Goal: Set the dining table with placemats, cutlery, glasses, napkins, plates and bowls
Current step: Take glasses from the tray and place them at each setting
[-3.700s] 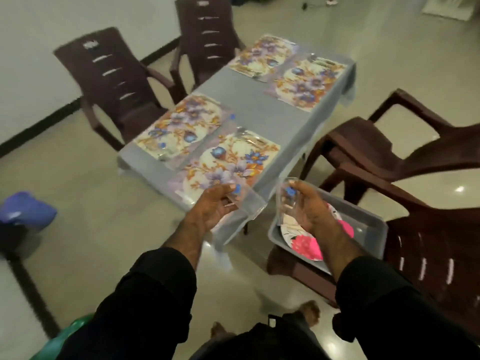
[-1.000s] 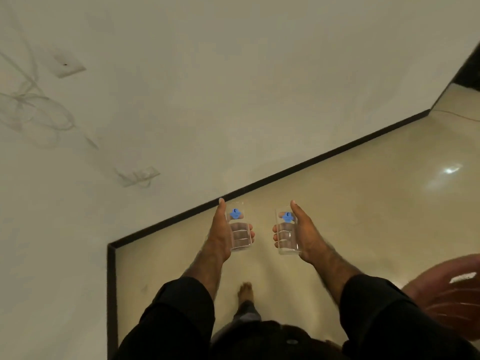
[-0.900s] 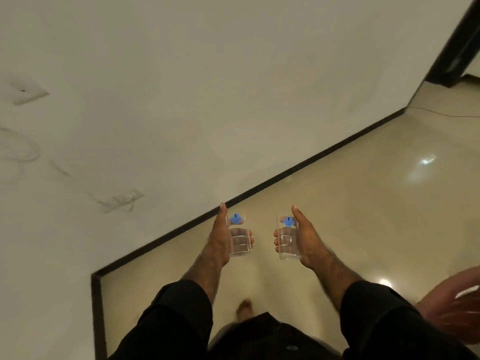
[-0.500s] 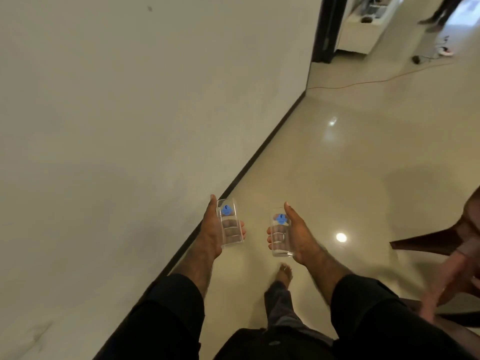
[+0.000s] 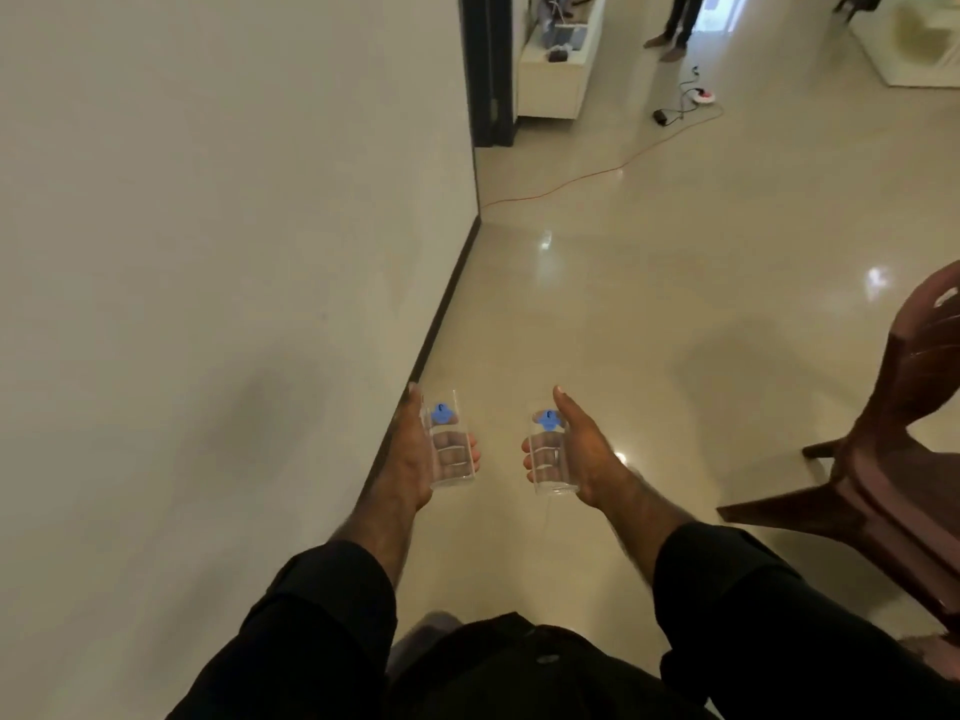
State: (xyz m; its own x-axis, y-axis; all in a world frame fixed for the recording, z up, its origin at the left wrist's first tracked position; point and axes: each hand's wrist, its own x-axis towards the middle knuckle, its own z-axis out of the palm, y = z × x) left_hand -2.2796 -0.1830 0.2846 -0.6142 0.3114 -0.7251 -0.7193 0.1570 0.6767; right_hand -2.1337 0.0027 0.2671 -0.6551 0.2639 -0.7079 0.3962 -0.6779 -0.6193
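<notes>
My left hand (image 5: 410, 459) grips a clear drinking glass (image 5: 451, 449) with a blue sticker near its rim, held upright in front of me. A second clear glass (image 5: 551, 454) with the same blue sticker stands upright in my right hand (image 5: 584, 454), fingers curled round it. Both glasses hang above the glossy floor, about a hand's width apart. The dining table, placemats and the tub of plates are out of view.
A plain wall (image 5: 208, 252) with a dark skirting runs along my left. A dark brown plastic chair (image 5: 893, 449) stands at the right edge. Ahead lie an orange cable (image 5: 587, 176), a white cabinet (image 5: 556, 70) and a person's legs (image 5: 675, 23).
The view has swung from the table past the wall corner to look down the room. Both hands still hold their glasses in the same pose. The chair has come into view at right.
</notes>
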